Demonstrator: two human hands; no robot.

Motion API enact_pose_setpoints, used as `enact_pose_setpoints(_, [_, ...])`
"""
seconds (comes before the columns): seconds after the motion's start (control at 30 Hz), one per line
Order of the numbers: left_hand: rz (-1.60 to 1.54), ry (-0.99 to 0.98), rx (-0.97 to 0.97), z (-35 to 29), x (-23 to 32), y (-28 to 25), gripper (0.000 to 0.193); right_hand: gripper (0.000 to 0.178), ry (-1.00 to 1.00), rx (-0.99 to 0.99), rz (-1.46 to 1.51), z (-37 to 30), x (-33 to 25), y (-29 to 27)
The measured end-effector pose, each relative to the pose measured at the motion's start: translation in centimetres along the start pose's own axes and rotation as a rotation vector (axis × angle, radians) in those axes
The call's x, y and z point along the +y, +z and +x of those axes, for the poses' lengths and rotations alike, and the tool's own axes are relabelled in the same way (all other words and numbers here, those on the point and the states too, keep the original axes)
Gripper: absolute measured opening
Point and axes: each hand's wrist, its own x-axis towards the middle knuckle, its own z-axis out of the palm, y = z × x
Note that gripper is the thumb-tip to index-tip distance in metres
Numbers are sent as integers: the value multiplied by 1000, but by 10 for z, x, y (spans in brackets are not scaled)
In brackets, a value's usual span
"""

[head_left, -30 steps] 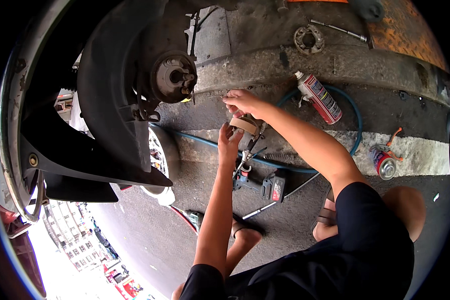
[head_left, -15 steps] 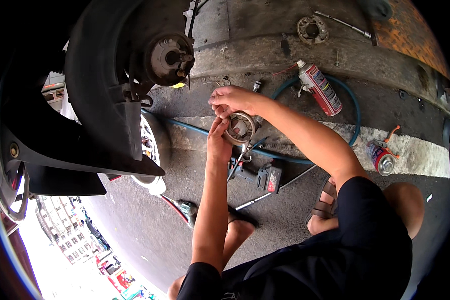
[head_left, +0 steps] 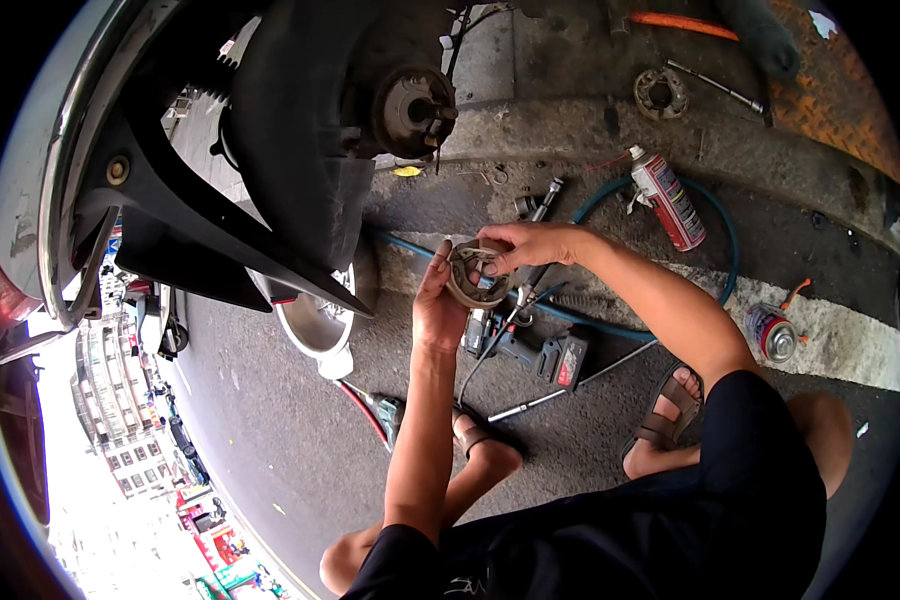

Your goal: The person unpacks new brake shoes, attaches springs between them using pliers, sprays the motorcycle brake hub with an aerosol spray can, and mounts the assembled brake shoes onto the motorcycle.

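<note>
A ring-shaped pair of brake shoes point(head_left: 462, 287) is held up between both hands over the asphalt. My left hand point(head_left: 440, 312) is closed around its left side, fingers along the outer rim. From the right, my right hand point(head_left: 532, 246) grips the upper right rim, with fingertips reaching into the middle of the ring. What the fingertips touch inside is too small to tell. Ahead and to the left, the scooter's bare brake hub point(head_left: 408, 108) shows its axle and backing plate. Below the held shoes lies a cordless power tool point(head_left: 530, 348).
Another pair of brake shoes point(head_left: 660, 94) and a ratchet bar point(head_left: 715, 85) lie on the kerb. A red-white spray can point(head_left: 668, 198), a blue hose point(head_left: 732, 250), a small can point(head_left: 772, 334) and a long metal bar point(head_left: 545, 399) are on the ground. A wheel point(head_left: 315, 325) lies under the scooter's fender.
My right hand has come from above the ring down to its upper right side, with fingers now inside it. The view has shifted, so the scooter appears further right.
</note>
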Motion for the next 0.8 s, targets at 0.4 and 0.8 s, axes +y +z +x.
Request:
enact_pose_setpoints(0.4, [723,-66,-49,1,19,41,51,43,-159,-1,-538,-8,-71,5])
enact_pose_setpoints(0.8, [242,213,-88,20,17,46,37,23,27,453,859,-12,-13,49])
